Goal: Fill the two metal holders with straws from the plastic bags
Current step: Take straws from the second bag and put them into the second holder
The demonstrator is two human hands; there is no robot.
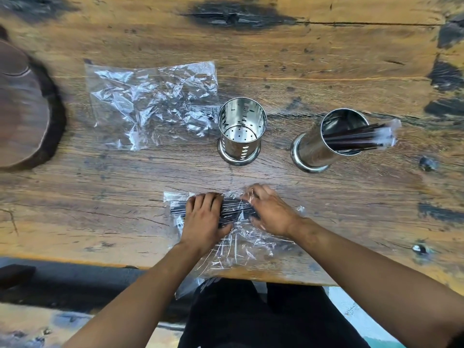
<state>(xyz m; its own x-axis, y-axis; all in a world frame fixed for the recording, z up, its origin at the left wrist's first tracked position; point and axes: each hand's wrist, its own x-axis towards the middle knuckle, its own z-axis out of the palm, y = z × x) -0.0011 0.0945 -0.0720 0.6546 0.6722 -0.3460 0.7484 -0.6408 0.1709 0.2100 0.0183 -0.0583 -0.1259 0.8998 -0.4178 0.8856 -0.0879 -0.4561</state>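
One holder (239, 131) empty, other holder (329, 139) holding straws (356, 139)

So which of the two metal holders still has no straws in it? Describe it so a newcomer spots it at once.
Start from the wooden table and find the crumpled flat plastic bag at its middle. The empty holder stands upright right beside that bag's right edge. Its perforated bottom shows bare, while the other holder further right has dark wrapped straws sticking out.
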